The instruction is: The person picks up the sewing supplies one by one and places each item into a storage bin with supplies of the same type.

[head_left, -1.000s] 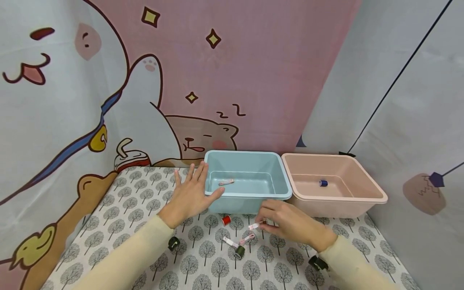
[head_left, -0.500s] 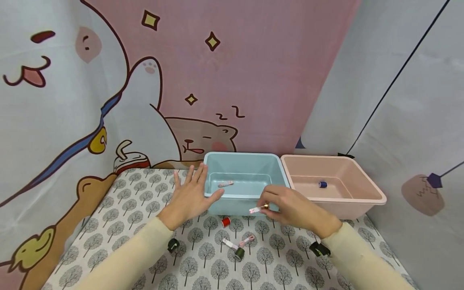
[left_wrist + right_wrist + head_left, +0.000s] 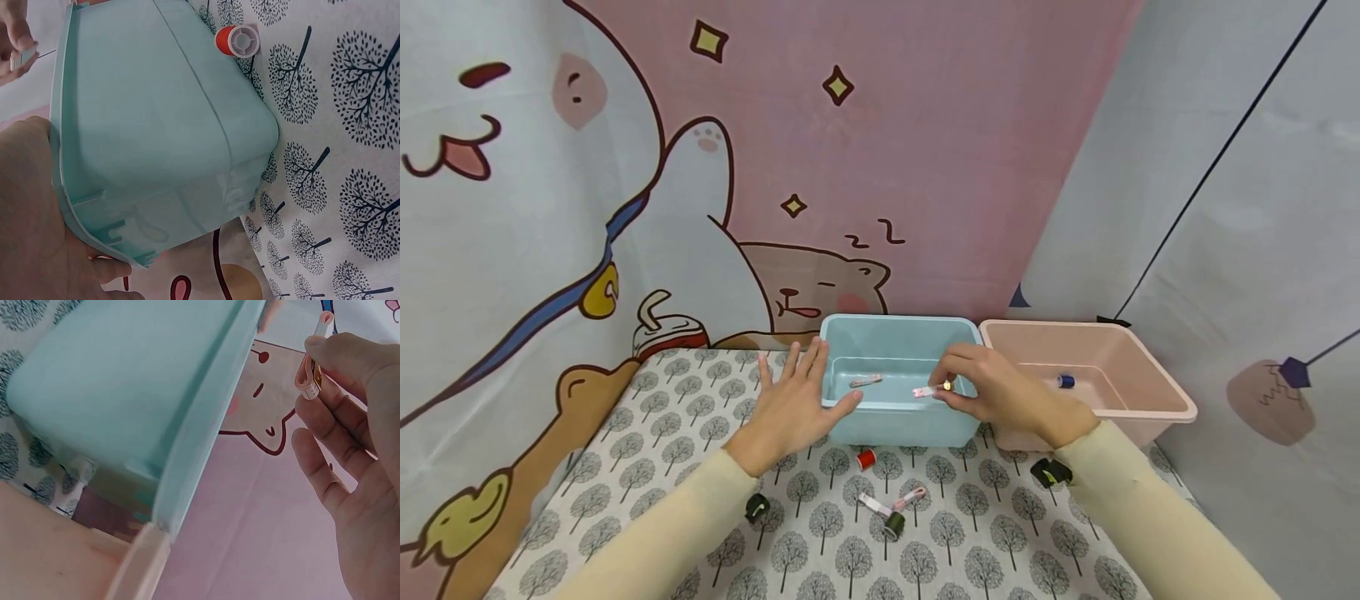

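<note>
My right hand [image 3: 981, 385] pinches a folded pink-and-white tape measure [image 3: 927, 391] between thumb and fingers, held above the front part of the light blue basin [image 3: 887, 425]. In the right wrist view the tape measure [image 3: 308, 378] shows its looped layers, with a gold-coloured bit beside it. My left hand [image 3: 793, 407] lies with spread, straight fingers against the left rim of the blue basin; the left wrist view shows the hand [image 3: 37, 206] along that rim. Another folded tape measure [image 3: 867, 380] rests on the basin's floor.
A peach basin [image 3: 1097, 414] stands right beside the blue one, with a blue thread spool [image 3: 1065, 381] inside. On the tree-patterned cloth in front lie a red spool [image 3: 867, 459], a dark green spool [image 3: 894, 523], a white folded strip [image 3: 875, 505] and a pink one [image 3: 911, 497].
My right hand has lifted the tape measure off the cloth, up past the blue basin's front rim to above its inside. The left hand has stayed at the left rim.
</note>
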The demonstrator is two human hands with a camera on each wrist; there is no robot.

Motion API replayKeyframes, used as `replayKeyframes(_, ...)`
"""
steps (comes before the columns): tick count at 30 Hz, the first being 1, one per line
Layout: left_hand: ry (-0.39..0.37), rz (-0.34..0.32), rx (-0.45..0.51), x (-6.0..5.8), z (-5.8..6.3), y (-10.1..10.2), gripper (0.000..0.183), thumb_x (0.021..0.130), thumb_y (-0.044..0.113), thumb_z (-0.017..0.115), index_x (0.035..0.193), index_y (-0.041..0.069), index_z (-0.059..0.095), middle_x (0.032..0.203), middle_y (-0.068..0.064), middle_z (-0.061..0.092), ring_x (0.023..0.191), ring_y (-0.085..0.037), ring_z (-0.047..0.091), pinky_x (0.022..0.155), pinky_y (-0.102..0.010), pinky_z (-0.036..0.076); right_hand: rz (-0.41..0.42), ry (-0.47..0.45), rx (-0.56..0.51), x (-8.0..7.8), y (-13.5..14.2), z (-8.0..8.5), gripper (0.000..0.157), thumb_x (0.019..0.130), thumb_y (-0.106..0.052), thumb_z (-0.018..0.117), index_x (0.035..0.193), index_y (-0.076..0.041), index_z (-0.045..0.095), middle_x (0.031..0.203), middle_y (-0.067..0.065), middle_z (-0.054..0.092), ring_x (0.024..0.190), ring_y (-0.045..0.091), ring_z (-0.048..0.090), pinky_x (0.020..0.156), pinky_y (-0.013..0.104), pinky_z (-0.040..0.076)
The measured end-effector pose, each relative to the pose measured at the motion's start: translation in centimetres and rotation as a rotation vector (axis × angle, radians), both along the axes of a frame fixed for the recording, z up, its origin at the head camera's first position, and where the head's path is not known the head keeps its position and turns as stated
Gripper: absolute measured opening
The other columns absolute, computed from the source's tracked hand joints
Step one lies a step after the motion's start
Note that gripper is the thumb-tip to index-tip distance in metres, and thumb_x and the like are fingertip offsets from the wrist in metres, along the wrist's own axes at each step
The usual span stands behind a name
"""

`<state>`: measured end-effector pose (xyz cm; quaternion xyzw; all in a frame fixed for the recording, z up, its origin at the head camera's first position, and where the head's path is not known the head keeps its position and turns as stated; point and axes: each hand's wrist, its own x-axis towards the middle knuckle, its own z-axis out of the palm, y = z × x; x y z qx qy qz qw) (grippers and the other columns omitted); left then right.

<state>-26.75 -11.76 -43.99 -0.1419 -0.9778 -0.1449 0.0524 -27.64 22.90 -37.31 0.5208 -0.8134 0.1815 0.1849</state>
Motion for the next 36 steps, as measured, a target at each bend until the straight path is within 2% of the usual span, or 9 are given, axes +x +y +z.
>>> replayKeyframes(6,0.004,0.001,-0.002,0.0,-0.1,0.0,0.120,0.106,0.098,0.029,0.188,0.014,0.008,0.197,-0.005,0.005,0.185,-0.041,0.005,0.138,-0.085,-0.016,-0.015,0.013,0.005,-1.7,-0.3,1.0,0.021,0.095,0.002,0.093,0.106,-0.011,0.081,0.102,0.000,0.080,0.091,0.015,0.077,0.079,0.031,0.067)
replayKeyframes(12,0.010,-0.003,-0.004,0.0,0.0,0.1,0.120,0.106,0.098,0.028,0.188,0.013,0.008,0.197,-0.005,0.005,0.184,-0.042,0.005,0.138,-0.084,-0.015,-0.076,-0.040,0.035,-3.0,-0.3,2.0,0.015,0.100,-0.004,0.091,0.108,-0.013,0.083,0.105,-0.001,0.081,0.092,0.018,0.076,0.079,0.033,0.064)
replayKeyframes(20,0.021,0.002,-0.008,0.1,0.0,0.1,0.120,0.106,0.098,0.028,0.188,0.012,0.011,0.197,-0.006,0.006,0.184,-0.042,0.006,0.138,-0.085,-0.015,-0.147,-0.060,0.067,-4.9,-1.1,3.0,0.011,0.101,-0.004,0.090,0.109,-0.009,0.084,0.106,0.004,0.084,0.096,0.018,0.081,0.084,0.036,0.071)
replayKeyframes(36,0.018,0.004,-0.006,0.2,0.0,0.0,0.120,0.106,0.098,0.029,0.188,0.012,0.011,0.197,-0.007,0.007,0.184,-0.043,0.008,0.138,-0.085,-0.014,-0.256,-0.172,0.082,-8.6,-2.1,3.4,0.008,0.105,-0.010,0.087,0.113,-0.009,0.085,0.109,0.005,0.085,0.101,0.022,0.080,0.094,0.047,0.072)
